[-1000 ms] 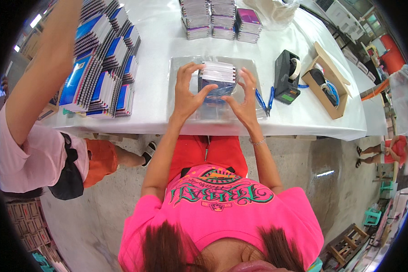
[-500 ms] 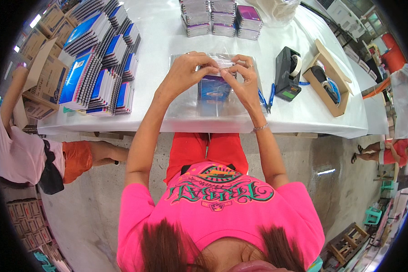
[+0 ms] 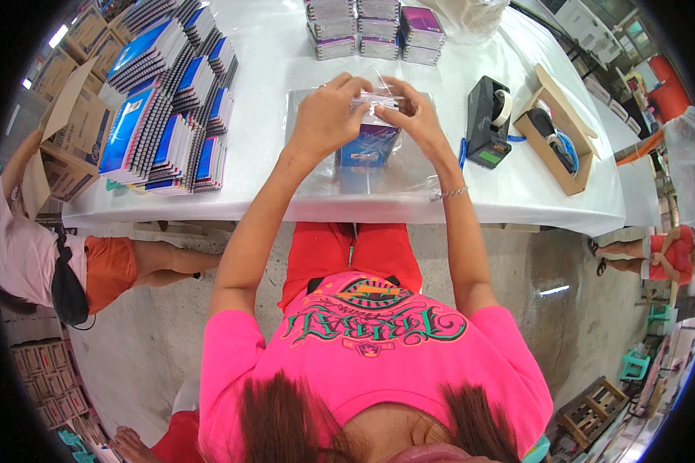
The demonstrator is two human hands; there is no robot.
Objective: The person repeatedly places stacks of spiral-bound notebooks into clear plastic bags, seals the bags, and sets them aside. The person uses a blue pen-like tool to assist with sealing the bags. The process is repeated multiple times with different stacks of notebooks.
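In front of me is a small bundle of notebooks (image 3: 369,148) with blue-purple covers, inside a clear plastic bag (image 3: 375,99). My left hand (image 3: 328,114) has its fingers closed on the bag at the bundle's far end. Opposite it, my right hand (image 3: 414,117) grips the same end, its thumb pressed near the pages and its fingers bent behind. Part of the plastic sticks up between both hands. Beneath the bundle lie flat clear plastic sheets or bags (image 3: 307,179). The fingers partly cover the folded plastic.
Tall stacks of spiral notebooks (image 3: 135,127) stand at left, beside open cardboard boxes (image 3: 81,127). Wrapped bundles (image 3: 378,38) sit at the back. To the right are a blue-handled tool (image 3: 462,154), a black tape dispenser (image 3: 488,123) and a cardboard box (image 3: 562,150) with tools. Other people stand nearby.
The bundle has tipped up, showing more of its near face. My hands have closed in around its far end. Another person's hand and red clothing have appeared at lower left.
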